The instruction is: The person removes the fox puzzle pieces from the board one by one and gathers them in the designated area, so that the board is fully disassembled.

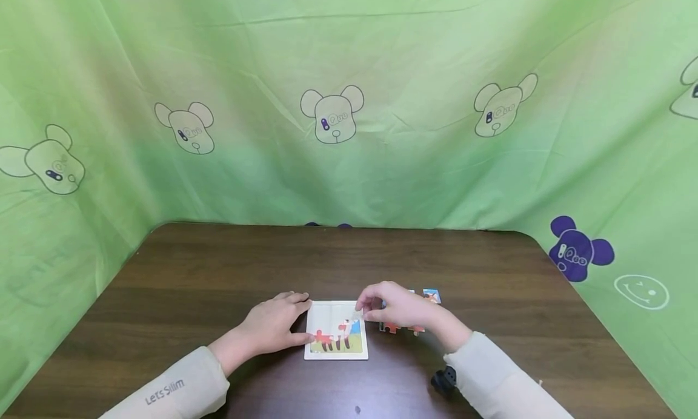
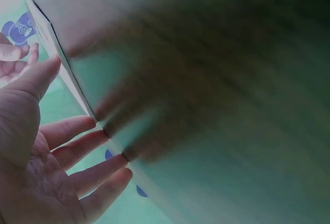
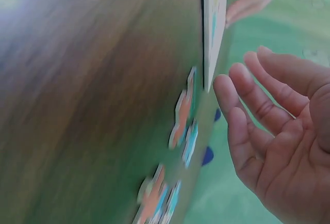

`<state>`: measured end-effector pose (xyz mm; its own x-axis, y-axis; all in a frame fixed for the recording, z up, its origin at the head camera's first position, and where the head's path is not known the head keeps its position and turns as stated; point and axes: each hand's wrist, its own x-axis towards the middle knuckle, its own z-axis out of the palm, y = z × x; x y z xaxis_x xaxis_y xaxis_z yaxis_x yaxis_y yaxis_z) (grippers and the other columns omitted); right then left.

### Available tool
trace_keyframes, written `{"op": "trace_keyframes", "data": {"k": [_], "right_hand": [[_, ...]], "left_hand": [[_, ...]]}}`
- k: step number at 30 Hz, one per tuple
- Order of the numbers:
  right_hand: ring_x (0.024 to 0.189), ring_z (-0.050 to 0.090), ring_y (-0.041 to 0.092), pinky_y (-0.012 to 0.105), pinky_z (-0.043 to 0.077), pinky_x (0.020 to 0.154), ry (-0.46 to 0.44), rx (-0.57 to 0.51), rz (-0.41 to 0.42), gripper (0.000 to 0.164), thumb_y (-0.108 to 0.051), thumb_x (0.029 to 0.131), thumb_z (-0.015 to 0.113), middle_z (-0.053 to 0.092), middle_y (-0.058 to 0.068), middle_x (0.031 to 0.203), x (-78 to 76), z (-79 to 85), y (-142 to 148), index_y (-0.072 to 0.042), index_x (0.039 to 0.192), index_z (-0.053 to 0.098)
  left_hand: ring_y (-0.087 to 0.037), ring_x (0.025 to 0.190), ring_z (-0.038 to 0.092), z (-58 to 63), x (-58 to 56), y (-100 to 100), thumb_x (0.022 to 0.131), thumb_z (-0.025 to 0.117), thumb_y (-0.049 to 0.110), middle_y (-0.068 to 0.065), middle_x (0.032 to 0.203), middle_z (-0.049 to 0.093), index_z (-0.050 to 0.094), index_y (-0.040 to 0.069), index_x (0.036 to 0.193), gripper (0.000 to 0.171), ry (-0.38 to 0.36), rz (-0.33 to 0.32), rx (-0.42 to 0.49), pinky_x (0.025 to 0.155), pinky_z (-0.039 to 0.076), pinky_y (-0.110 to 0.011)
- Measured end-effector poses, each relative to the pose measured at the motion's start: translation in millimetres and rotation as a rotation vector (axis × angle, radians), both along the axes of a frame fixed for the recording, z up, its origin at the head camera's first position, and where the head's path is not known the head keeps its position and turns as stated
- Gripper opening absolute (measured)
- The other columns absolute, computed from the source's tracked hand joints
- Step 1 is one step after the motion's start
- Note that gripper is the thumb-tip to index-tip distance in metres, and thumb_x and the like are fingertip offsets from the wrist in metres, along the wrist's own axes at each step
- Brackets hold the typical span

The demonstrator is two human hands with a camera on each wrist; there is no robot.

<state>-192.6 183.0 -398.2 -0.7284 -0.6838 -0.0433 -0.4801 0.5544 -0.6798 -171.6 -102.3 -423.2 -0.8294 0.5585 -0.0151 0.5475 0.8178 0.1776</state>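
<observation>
A square puzzle board (image 1: 336,356) with a pale rim lies on the table, its lower part and right side filled with pieces of a red and white animal on grass; the upper left is bare. My left hand (image 1: 278,323) rests at the board's left side, thumb (image 2: 49,69) on its edge and fingers spread near the upper left corner. Over the board's upper right corner is my right hand (image 1: 395,305), fingers loosely bent; the right wrist view shows nothing between thumb and fingers. Loose puzzle pieces (image 3: 181,115) lie beside the board, partly hidden under that hand in the head view.
The brown wooden table (image 1: 218,261) has a green curtain (image 1: 338,183) with bear drawings around it at the back and sides. One loose piece (image 1: 432,295) lies beyond the right hand. A black object (image 1: 444,381) shows at the right sleeve's cuff.
</observation>
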Motion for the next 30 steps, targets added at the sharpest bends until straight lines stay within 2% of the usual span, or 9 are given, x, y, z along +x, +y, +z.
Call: {"op": "trace_keyframes", "data": {"k": [5,13,19,25,30], "right_hand": [[0.07,0.054,0.002,0.019,0.049,0.059,0.002,0.041,0.032,0.011,-0.002,0.089,0.068,0.061,-0.002,0.084,0.7,-1.4,-14.7,-0.003,0.101,0.07],[0.073,0.054,0.002,0.019,0.047,0.07,0.086,0.094,0.072,0.013,-0.003,0.088,0.07,0.064,0.004,0.087,0.9,-7.5,-23.3,-0.004,0.101,0.071],[0.072,0.049,0.001,0.018,0.045,0.068,0.071,0.126,0.043,0.016,-0.004,0.087,0.072,0.062,0.001,0.089,2.5,-9.2,-24.9,-0.007,0.102,0.071],[0.067,0.047,-0.001,0.017,0.045,0.066,0.118,0.166,0.075,0.021,-0.002,0.084,0.074,0.06,0.001,0.091,3.9,-10.6,-28.0,-0.006,0.104,0.072],[0.069,0.051,0.006,0.017,0.045,0.068,0.121,0.177,0.08,0.021,-0.001,0.083,0.074,0.058,0.002,0.09,5.8,-9.7,-30.5,-0.007,0.103,0.069]], "left_hand": [[-0.036,0.132,0.054,0.6,0.8,0.1,0.084,0.073,0.049,-0.011,0.143,0.058,0.063,0.007,0.134,0.065,0.003,-0.005,0.003,0.101,0.05,-0.049],[-0.037,0.131,0.055,-1.3,0.3,-0.3,0.083,0.073,0.048,-0.011,0.142,0.058,0.064,0.008,0.132,0.064,0.008,-0.012,0.018,0.1,0.051,-0.05],[-0.037,0.131,0.055,-0.6,-0.4,-0.3,0.083,0.073,0.047,-0.012,0.142,0.058,0.063,0.006,0.133,0.065,0.013,-0.015,0.02,0.1,0.051,-0.05],[-0.037,0.13,0.055,-1.2,-0.8,-0.1,0.083,0.073,0.048,-0.011,0.142,0.059,0.063,0.006,0.133,0.065,0.014,-0.014,0.017,0.1,0.051,-0.051],[-0.037,0.13,0.055,-1.2,-1.1,-0.4,0.083,0.073,0.048,-0.012,0.142,0.059,0.063,0.007,0.133,0.065,0.012,-0.014,0.014,0.099,0.052,-0.05]]}}
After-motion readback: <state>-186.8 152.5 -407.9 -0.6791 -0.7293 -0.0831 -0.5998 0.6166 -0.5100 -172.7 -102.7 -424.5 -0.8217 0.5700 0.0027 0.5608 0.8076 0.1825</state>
